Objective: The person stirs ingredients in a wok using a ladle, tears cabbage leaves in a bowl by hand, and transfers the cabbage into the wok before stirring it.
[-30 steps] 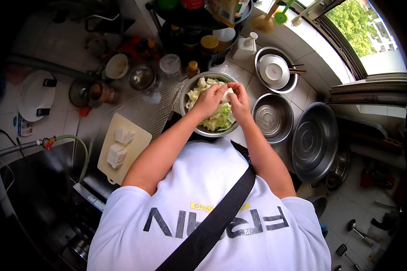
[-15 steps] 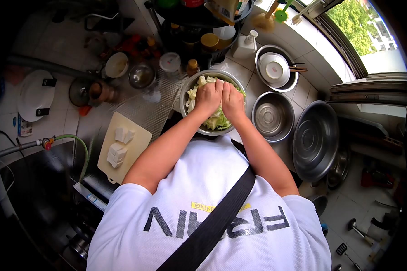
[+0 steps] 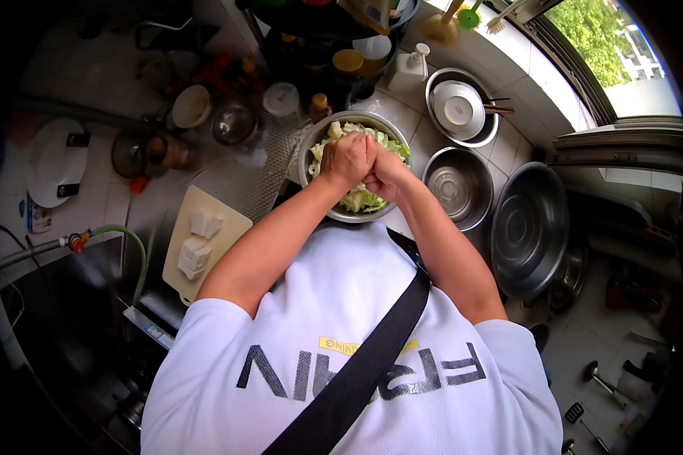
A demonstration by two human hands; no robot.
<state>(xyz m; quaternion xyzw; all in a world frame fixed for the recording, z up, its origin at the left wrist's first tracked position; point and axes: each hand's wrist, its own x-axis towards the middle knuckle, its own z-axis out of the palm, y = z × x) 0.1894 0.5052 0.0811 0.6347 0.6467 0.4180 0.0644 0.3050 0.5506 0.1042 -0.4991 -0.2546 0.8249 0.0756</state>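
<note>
Torn pale green cabbage (image 3: 363,200) fills a round metal bowl (image 3: 305,163) on the counter. Over the middle of the bowl my left hand (image 3: 347,161) and my right hand (image 3: 388,173) press together, both with curled fingers. Whatever lies between them is hidden. To the left, white blocks (image 3: 194,258) that look like tofu and smaller white pieces (image 3: 206,224) rest on a cream cutting board (image 3: 176,277).
Right of the bowl stand an empty metal basin (image 3: 457,187), a basin with stacked bowls and chopsticks (image 3: 458,111), and a large leaning basin (image 3: 530,231). Jars and a small steel bowl (image 3: 234,123) are behind left. A pump bottle (image 3: 408,70) stands behind.
A second ago a white piece showed between my fingertips; since then both hands have closed together over the bowl and hidden it. The view has shifted slightly.
</note>
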